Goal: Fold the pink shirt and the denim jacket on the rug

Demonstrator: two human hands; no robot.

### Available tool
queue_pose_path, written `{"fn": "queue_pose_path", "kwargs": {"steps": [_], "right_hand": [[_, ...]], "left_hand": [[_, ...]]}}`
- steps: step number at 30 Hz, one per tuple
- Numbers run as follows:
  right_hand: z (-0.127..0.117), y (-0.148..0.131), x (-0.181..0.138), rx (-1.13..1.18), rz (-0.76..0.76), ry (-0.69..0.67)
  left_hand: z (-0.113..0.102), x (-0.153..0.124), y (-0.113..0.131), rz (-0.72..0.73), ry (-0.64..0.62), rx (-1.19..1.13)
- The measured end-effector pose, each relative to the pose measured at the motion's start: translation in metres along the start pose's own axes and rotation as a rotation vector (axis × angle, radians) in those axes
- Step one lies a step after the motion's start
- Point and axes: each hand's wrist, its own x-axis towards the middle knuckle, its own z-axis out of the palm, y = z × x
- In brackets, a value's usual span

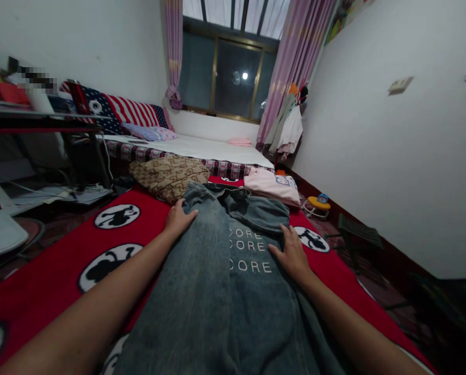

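Observation:
A blue denim garment (pixel 207 271) lies spread out in front of me, with white letters reading CORE repeated on its right half. Its left half looks paler, and the far end has a dark band with a fold of cloth beside it. I cannot tell whether it is a shirt or trousers. My left hand (pixel 179 217) rests at the garment's far left edge, thumb spread over the cloth. On the opposite edge lies my right hand (pixel 293 251), fingers stretched out and thumb apart, beside the lettering. Neither hand visibly grips the cloth.
Underneath is a red blanket (pixel 147 226) with black-and-white round prints. Beyond the garment lie a brown patterned pillow (pixel 166 174) and a folded pink garment (pixel 272 186). A cluttered desk (pixel 49 122) stands left; a yellow stool (pixel 318 203) and dark folding stool (pixel 358 232) stand right.

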Motion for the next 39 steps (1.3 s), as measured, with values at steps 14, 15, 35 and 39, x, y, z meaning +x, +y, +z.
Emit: {"fn": "queue_pose_path", "kwargs": {"steps": [14, 15, 35, 39], "right_hand": [[0.018, -0.019, 0.06, 0.402, 0.025, 0.179], [0.013, -0.026, 0.057, 0.437, -0.066, 0.25], [-0.047, -0.015, -0.003, 0.12, -0.34, -0.153], [-0.074, -0.007, -0.041, 0.17, -0.268, -0.235]], "left_hand": [[0.002, 0.008, 0.032, 0.432, 0.067, 0.099], [-0.003, 0.004, 0.037, 0.48, 0.103, 0.119], [-0.02, -0.042, 0.041, 0.733, -0.357, 0.19], [-0.037, -0.102, 0.048, 0.955, -0.653, -0.074]]}}
